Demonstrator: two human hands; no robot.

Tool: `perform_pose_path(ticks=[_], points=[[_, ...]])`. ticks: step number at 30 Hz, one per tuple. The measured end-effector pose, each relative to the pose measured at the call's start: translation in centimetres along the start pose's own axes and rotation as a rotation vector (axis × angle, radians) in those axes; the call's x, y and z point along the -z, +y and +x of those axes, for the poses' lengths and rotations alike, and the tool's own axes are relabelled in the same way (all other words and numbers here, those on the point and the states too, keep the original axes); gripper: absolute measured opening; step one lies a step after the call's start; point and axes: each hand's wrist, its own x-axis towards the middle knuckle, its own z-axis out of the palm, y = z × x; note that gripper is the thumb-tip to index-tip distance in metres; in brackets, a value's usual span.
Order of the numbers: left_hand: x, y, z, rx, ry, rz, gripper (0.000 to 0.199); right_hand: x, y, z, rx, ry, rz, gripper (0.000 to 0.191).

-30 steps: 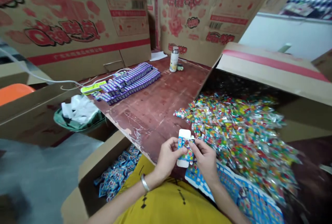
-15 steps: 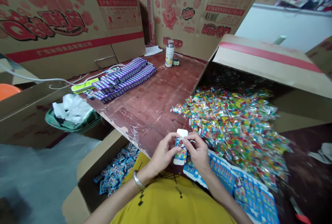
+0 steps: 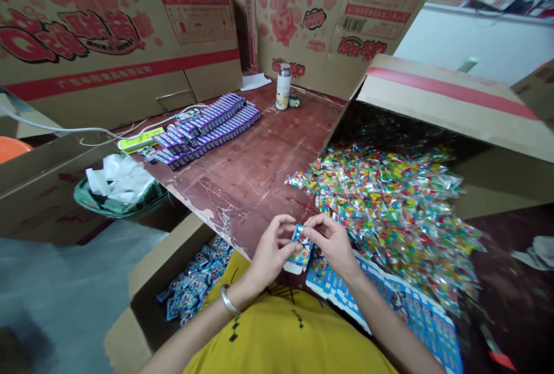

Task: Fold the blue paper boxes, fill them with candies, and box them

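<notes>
Between my two hands is a small blue printed candy box [image 3: 302, 253], with a white flap sticking out at its lower end. My left hand [image 3: 274, 245] grips its left side, thumb across the front. At the top right of the box, my right hand [image 3: 331, 240] pinches the upper end with thumb and fingers; the top flap is no longer visible. Flat blue boxes [image 3: 372, 287] lie in rows under and beside my right forearm. A heap of clear bags of colourful candy [image 3: 389, 206] spills from a carton [image 3: 450, 91] on the right.
Purple boxes [image 3: 208, 128] stand in rows at the back left, near a yellow-green power strip [image 3: 141, 140]. A flask [image 3: 283, 86] stands at the back. Below the table edge, an open carton [image 3: 167, 258] holds blue packets [image 3: 199, 281]. A red-handled tool [image 3: 500, 356] lies at right.
The white top flap that stood up above the box is now folded down or hidden. The box tilts slightly, and my right fingers have shifted to its top edge.
</notes>
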Motion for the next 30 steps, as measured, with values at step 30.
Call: perform_pose_path(ticks=[30], points=[[4.7, -2.0, 0.8, 0.111, 0.160, 0.070, 0.034, 0.3, 1.6, 14.2, 0.263, -0.088, -1.064, 0.032]])
